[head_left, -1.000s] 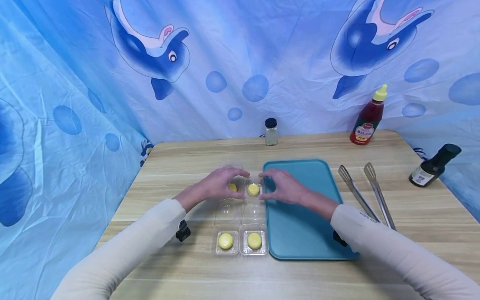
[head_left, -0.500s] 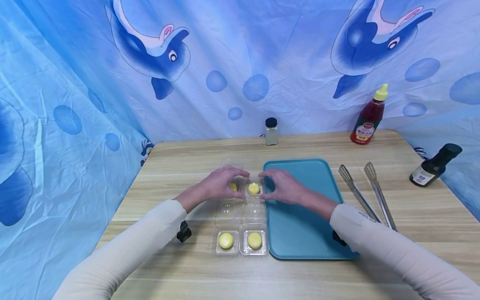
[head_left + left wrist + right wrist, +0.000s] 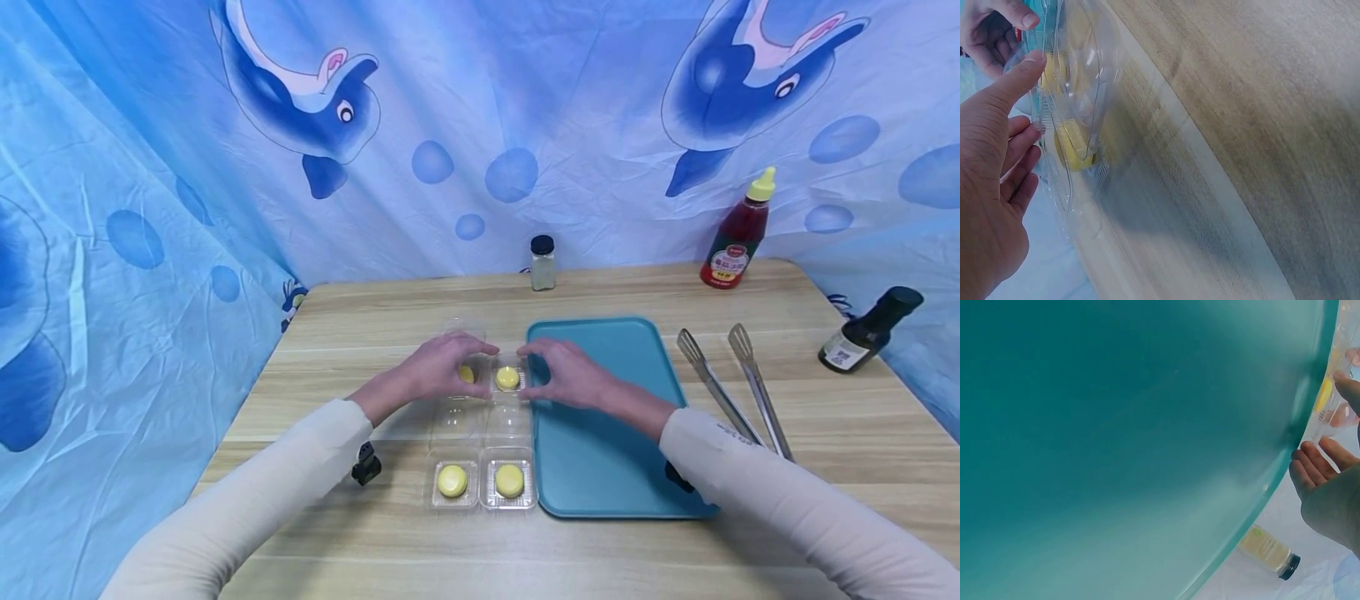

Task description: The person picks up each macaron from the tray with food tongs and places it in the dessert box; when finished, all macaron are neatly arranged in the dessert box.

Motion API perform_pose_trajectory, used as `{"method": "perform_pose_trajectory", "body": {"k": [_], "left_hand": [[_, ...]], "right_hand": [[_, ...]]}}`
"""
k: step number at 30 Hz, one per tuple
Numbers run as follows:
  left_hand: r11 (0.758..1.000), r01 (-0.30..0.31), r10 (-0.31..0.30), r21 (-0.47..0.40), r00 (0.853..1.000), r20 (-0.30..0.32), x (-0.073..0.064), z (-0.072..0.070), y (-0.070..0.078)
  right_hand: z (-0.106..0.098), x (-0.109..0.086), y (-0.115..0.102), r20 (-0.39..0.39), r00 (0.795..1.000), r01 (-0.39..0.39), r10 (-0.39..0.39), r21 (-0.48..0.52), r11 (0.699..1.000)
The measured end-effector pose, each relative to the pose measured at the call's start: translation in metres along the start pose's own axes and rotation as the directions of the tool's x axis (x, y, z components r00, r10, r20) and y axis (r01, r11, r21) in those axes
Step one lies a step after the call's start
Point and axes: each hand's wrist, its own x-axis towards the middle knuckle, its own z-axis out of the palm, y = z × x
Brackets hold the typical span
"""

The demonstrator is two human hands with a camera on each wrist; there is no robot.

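Box (image 3: 508, 362) of clear ribbed plastic between hands (image 3: 438, 367) (image 3: 572, 375)

Your left hand (image 3: 450, 364) and right hand (image 3: 572, 372) face each other

Your left arm (image 3: 258, 487), sleeved in white, reaches in from the near left; your right arm (image 3: 787, 500), sleeved alike, from the near right. Your left wrist (image 3: 384, 393) and right wrist (image 3: 639, 408) are bare. On each hand you keep the thumb nearer, the fingers farther, loosely bent and spread away from it.
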Motion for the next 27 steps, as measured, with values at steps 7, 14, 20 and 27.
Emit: {"method": "perform_pose_trajectory", "body": {"k": [7,14,20,27], "left_hand": [[1.000,0.005,-0.005,0.029,1.000,-0.002,-0.0001,-0.0001,0.0012],[0.998,0.008,-0.008,0.059,1.000,0.000,0.0008,0.0004,0.0020],[0.997,0.030,-0.031,0.077,0.999,0.012,0.0017,-0.0019,0.0051],[0.996,0.045,-0.048,0.074,0.998,0.038,0.0025,-0.0035,0.0070]], "right_hand": [[0.0031,0.0007,-0.0007,-0.011,1.000,0.005,-0.005,0.000,1.000],[0.0028,0.0020,-0.0011,-0.012,1.000,0.019,-0.019,-0.017,1.000],[0.0005,0.0035,-0.0004,0.008,1.000,0.013,-0.013,-0.043,0.999],[-0.0006,0.0058,-0.0019,0.033,0.999,-0.009,0.011,-0.035,0.999]]}}
